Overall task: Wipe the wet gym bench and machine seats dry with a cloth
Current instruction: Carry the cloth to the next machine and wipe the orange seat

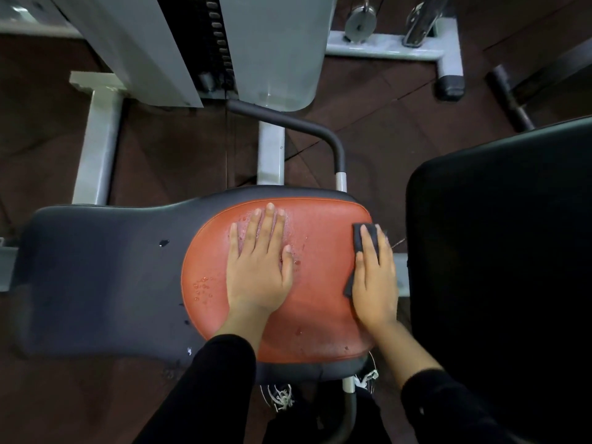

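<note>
Right now I am partway through drying the red seat pad (320,283): my left hand (259,270) lies flat on its middle, fingers straight and spread, steadying it, while my right hand (374,277) presses the dark cloth (360,238) flat against the pad's right edge, its grip stretched out rather than pinching. Droplets (201,288) sit left of my left hand (more near its fingertips), so next I judge the cloth should sweep leftward across them.
</note>
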Demonstrator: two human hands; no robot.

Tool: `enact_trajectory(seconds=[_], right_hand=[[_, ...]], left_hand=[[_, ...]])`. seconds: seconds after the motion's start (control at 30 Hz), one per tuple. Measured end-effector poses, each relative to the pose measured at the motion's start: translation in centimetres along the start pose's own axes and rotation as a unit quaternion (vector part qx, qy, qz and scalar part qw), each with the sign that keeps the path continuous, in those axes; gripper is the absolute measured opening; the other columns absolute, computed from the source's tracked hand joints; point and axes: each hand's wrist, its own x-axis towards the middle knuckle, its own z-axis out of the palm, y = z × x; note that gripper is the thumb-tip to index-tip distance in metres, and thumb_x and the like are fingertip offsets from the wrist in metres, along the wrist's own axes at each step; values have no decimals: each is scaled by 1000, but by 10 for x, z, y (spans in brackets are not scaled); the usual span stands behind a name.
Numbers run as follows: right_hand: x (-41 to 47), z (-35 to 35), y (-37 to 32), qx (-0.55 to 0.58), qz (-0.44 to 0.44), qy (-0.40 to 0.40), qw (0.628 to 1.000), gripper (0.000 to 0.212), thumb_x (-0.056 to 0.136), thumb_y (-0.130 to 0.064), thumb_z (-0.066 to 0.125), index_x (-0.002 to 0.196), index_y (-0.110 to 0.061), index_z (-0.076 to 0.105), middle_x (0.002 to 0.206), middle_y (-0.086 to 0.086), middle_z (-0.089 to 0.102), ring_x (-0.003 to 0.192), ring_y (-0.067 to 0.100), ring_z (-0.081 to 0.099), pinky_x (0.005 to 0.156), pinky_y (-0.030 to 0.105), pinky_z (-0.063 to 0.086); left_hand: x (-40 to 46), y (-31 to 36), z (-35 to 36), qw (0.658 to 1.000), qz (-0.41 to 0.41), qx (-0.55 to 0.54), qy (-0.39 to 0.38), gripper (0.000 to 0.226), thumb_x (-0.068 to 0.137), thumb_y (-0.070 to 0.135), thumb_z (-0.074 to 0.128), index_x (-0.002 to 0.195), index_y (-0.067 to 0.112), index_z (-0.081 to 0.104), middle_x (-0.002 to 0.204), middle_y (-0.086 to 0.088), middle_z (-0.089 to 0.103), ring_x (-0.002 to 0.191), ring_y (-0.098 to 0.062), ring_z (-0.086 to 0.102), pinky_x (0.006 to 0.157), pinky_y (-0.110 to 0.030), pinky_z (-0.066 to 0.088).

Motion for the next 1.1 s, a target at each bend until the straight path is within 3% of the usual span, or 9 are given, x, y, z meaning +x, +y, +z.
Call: enact_trajectory(seconds=[0.1,0.2,0.4,0.53,0.8,0.97,1.1], right_hand=[[-53,2,8,5,32,-1,999,47,98,-41,21,145,-42,20,156,-17,7,144,13,13,102,27,31],[-79,7,11,-5,36,5,999,48,97,-43,19,146,-43,18,154,-19,5,144,12,9,112,29,22],[-81,5,3,-15,55,-4,998,47,99,-36,24,146,-38,23,157,-9,12,144,18,12,105,22,17],[-82,5,2,-12,58,-4,998,46,101,-28,31,146,-36,24,157,-7,12,144,20,13,102,26,25],[-80,9,4,-10,58,19,998,46,101,-28,30,146,-35,23,157,-9,12,145,19,12,106,39,36],[-54,23,-21,-75,52,36,995,48,100,-29,22,148,-26,21,158,0,12,146,27,6,117,48,16],[-67,45,-59,-106,-34,35,993,50,98,-28,22,148,-21,25,156,2,21,145,30,11,117,45,8]], left_hand=[[-1,1,-1,1000,1,-3,6,58,97,35,26,152,15,29,159,-2,23,148,-20,18,120,-49,7],[-2,0,-2,1000,6,-1,3,58,98,35,25,152,14,29,159,-3,23,148,-19,17,120,-48,5],[-21,-15,-12,998,43,-40,14,57,98,36,28,149,11,34,156,-5,30,146,-19,22,121,-44,6],[-45,-39,-14,996,90,15,12,57,98,37,30,150,15,32,157,-5,28,145,-22,25,120,-49,9],[-49,-48,-7,996,83,14,26,54,99,40,29,150,23,32,157,-3,28,147,-22,20,120,-46,5],[-49,-48,-6,995,93,15,26,54,99,38,27,151,23,32,158,-4,27,147,-23,19,120,-48,6],[-49,-50,-3,995,95,8,40,53,99,36,30,150,22,33,158,-4,27,147,-23,20,120,-49,9]])
